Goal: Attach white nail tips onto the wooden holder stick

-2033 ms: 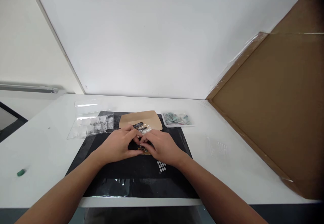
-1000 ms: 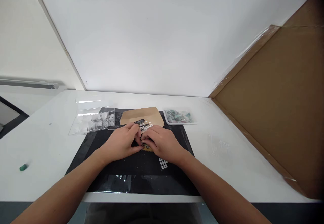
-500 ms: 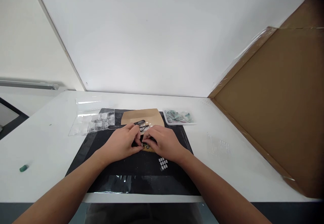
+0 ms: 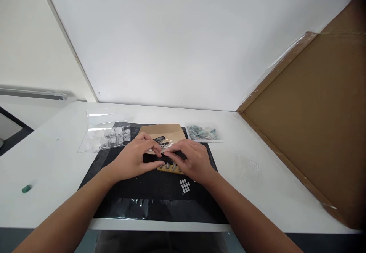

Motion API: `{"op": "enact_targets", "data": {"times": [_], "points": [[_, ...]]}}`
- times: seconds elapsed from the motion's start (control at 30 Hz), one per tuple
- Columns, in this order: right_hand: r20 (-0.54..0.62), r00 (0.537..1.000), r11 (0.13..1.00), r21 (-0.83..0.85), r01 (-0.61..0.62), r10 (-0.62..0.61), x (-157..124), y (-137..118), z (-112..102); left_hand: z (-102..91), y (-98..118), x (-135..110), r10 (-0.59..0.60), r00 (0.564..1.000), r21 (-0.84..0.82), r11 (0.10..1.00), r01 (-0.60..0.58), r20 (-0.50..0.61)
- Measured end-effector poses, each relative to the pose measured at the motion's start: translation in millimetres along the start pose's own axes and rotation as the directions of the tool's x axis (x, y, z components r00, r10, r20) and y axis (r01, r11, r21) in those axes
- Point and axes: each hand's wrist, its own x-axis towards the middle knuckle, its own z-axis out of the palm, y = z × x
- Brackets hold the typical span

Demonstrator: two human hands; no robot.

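A yellowish strip (image 4: 169,170) with several small upright pegs lies on the black mat under my hands. My left hand (image 4: 138,154) is at its left end, thumb close to the strip and fingers bent above, with a gap between them. My right hand (image 4: 193,157) hovers over the strip's right part. Its thumb and forefinger are pinched together just behind the pegs; whatever they hold is too small to make out. Behind the fingers lie small white and dark pieces (image 4: 167,144) on brown paper (image 4: 174,130), beside a black nail-file-like stick (image 4: 159,139).
A clear compartment box (image 4: 114,138) with its lid raised stands at the left. A white tray (image 4: 204,141) of greenish packets is behind on the right. White oval stickers (image 4: 185,185) lie on the mat (image 4: 128,192). A cardboard panel (image 4: 303,123) borders the right side.
My hands have moved apart from their close pinch over the strip. The right hand has shifted right and lifted slightly, the left fingers have spread, and more of the pegged strip shows.
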Motion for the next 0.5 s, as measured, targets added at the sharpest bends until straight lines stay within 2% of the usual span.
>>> {"op": "enact_targets", "data": {"times": [0.1, 0.23, 0.5], "points": [[-0.064, 0.997, 0.998, -0.032, 0.046, -0.048, 2, -3, -5, -1.1, 1, 0, -0.092, 0.995, -0.129, 0.988, 0.086, -0.043], [-0.052, 0.993, 0.989, -0.107, 0.102, -0.108, -2, -1, -8, 1.8, 4, 0, -0.242, 0.97, -0.299, 0.926, 0.231, -0.001], [-0.024, 0.961, 0.937, -0.231, 0.262, -0.275, -4, -3, -14, 9.0, 4, 3, -0.352, 0.935, -0.535, 0.782, 0.321, 0.047]]}}
